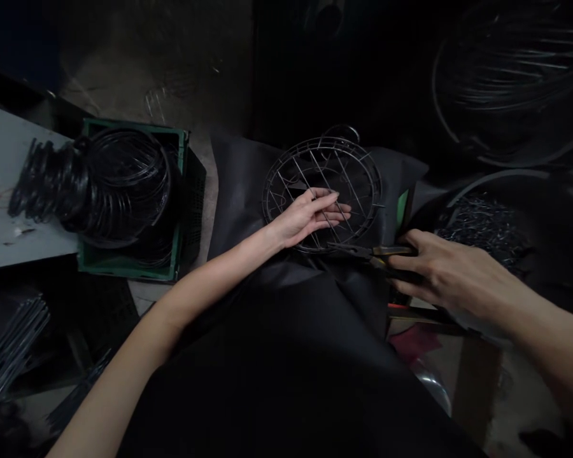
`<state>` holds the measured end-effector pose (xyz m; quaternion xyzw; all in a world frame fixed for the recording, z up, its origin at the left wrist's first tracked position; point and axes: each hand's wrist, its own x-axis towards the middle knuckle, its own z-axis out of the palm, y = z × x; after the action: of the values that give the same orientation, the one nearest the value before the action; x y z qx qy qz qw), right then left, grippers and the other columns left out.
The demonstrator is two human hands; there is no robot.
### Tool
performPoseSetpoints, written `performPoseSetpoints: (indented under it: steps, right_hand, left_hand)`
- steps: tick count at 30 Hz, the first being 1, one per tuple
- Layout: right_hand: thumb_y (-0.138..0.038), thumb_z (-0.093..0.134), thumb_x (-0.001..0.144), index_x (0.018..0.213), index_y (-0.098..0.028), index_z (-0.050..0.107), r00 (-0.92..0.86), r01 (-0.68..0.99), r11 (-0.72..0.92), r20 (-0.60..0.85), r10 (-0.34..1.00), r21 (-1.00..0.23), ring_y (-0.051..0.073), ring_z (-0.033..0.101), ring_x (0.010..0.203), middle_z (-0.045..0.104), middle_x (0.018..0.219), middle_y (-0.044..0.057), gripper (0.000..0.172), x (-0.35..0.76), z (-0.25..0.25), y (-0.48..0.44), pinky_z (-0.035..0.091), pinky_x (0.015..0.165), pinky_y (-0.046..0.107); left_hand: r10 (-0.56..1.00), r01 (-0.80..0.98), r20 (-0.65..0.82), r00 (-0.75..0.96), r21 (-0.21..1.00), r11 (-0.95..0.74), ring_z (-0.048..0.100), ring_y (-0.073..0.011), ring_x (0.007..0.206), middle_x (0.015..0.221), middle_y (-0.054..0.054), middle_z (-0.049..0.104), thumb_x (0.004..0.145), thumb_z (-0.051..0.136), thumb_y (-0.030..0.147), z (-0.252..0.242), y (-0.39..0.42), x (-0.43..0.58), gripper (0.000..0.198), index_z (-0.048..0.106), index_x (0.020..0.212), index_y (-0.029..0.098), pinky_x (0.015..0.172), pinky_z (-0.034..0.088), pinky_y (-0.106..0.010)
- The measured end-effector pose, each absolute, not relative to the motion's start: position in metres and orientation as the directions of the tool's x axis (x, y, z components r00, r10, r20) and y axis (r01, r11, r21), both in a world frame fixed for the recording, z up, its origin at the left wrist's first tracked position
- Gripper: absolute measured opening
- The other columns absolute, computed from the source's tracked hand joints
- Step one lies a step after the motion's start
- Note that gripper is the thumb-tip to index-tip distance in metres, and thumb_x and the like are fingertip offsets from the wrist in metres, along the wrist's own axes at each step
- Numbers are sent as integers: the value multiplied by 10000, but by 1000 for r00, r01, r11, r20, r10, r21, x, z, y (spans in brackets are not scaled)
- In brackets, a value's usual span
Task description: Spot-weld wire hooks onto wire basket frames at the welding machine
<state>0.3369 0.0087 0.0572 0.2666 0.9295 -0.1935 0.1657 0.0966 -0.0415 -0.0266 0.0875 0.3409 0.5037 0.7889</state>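
A round black wire grille [322, 184] lies on dark cloth over my lap. My left hand [310, 216] rests flat on its lower part, fingers stretched out across the wires. My right hand [439, 270] is closed on the handles of a pair of pliers [370, 252], whose dark jaws point left and touch the near rim of the grille.
A green crate [134, 197] at the left holds a stack of black wire rings [105, 184], some spilling onto a grey tabletop [4, 184]. A dark tub of small metal pieces [482, 222] sits at the right. Large wire hoops [510, 70] hang at the upper right. Straight rods [9, 350] lie lower left.
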Motion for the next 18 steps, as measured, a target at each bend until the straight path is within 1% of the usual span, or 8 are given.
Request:
performPoseSetpoints:
  steps: [3, 7, 8, 10, 12, 13, 16, 18]
  right_hand:
    - [-518, 283, 895, 777, -223, 641, -829, 482, 819, -466, 311, -312, 150, 482, 644, 476, 787, 77, 478, 334, 64, 14, 421, 535, 269]
    - [-483, 284, 898, 701, -211, 626, -854, 409, 893, -424, 302, -186, 165, 463, 626, 463, 768, 79, 479, 329, 73, 17, 409, 533, 305]
    - [-487, 277, 902, 694, -213, 629, -857, 403, 898, -417, 302, -176, 168, 470, 630, 466, 761, 78, 493, 330, 74, 19, 418, 537, 310]
    - [-527, 269, 908, 755, -226, 660, -858, 416, 880, -419, 296, -231, 165, 504, 650, 485, 765, 75, 517, 337, 77, 25, 447, 530, 290]
    - [-594, 277, 893, 822, -230, 683, -858, 451, 846, -399, 323, -285, 157, 541, 663, 503, 778, 78, 550, 350, 79, 31, 445, 470, 239]
    - [-619, 284, 882, 833, -228, 689, -852, 477, 831, -382, 357, -287, 152, 550, 653, 505, 778, 79, 565, 358, 81, 33, 431, 432, 221]
    - [-628, 312, 870, 810, -229, 697, -815, 564, 793, -310, 490, -231, 140, 546, 600, 500, 794, 81, 557, 375, 85, 24, 399, 369, 212]
    - [-586, 330, 884, 820, -238, 696, -783, 614, 765, -271, 560, -195, 139, 545, 604, 501, 822, 81, 510, 379, 84, 10, 412, 387, 220]
  left_hand:
    - [840, -740, -472, 266, 458, 492, 670, -177, 845, 902, -104, 679, 845, 575, 259, -26, -40, 99, 181, 458, 945, 163, 871, 447, -358]
    - [840, -746, -474, 264, 452, 489, 671, -173, 833, 886, -101, 685, 860, 552, 249, -26, -40, 98, 149, 464, 940, 159, 859, 448, -355]
    - [840, -746, -474, 264, 451, 490, 673, -174, 828, 879, -100, 686, 867, 541, 245, -26, -40, 97, 134, 465, 935, 158, 852, 450, -354]
    - [838, -744, -482, 257, 454, 490, 676, -175, 814, 865, -99, 688, 879, 514, 234, -28, -41, 94, 99, 468, 918, 156, 834, 456, -349]
    - [839, -744, -488, 241, 462, 482, 677, -171, 809, 862, -97, 691, 885, 499, 225, -29, -43, 90, 76, 470, 907, 158, 819, 460, -338]
    - [841, -743, -486, 238, 466, 480, 676, -170, 815, 870, -97, 692, 885, 498, 225, -30, -43, 89, 74, 473, 907, 159, 817, 461, -333]
    - [847, -744, -471, 248, 467, 478, 675, -174, 844, 897, -102, 692, 880, 508, 229, -30, -43, 85, 81, 482, 919, 162, 823, 463, -327]
    - [847, -747, -469, 251, 462, 478, 677, -181, 854, 904, -105, 691, 876, 515, 228, -30, -42, 86, 85, 487, 921, 162, 830, 465, -328]
